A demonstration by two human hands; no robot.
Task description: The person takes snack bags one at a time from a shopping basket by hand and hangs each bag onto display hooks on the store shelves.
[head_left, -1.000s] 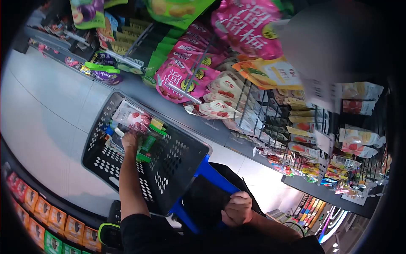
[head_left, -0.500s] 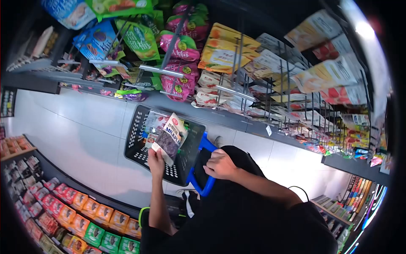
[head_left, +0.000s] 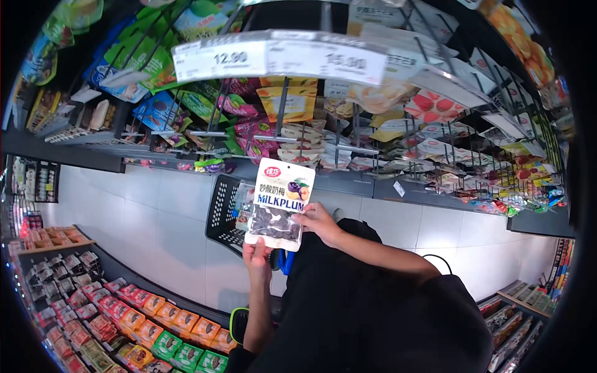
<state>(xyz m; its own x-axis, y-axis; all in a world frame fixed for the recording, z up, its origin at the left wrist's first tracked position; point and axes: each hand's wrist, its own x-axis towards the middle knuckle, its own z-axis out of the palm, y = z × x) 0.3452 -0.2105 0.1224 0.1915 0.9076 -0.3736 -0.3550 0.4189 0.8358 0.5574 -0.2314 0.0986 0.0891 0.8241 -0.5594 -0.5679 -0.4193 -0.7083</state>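
A white pouch of dried milk plums [head_left: 278, 214] is held up flat toward me, its printed front and clear lower window showing. My left hand [head_left: 258, 256] is closed on its bottom edge, thumb on the front. At the pouch's right side, my right hand [head_left: 317, 222] pinches the edge. Beneath it stands a black shopping basket [head_left: 217, 212] with punched holes, partly covered by the pouch. A few packets [head_left: 243, 205] lie inside the basket. Only a bit of the blue basket handle [head_left: 286, 262] shows below the pouch.
Ahead, a rack of hanging snack bags [head_left: 286, 102] carries price tags [head_left: 224, 60] along its front rail. Behind on the left is a low shelf with orange packs [head_left: 185, 319] and green packs [head_left: 186, 353]. Pale floor tiles [head_left: 168, 211] lie between the shelves.
My right hand has let go of the blue handle and taken the pouch's right edge. The pouch has come up out of the basket area and turned upright, facing me. My view has tilted upward.
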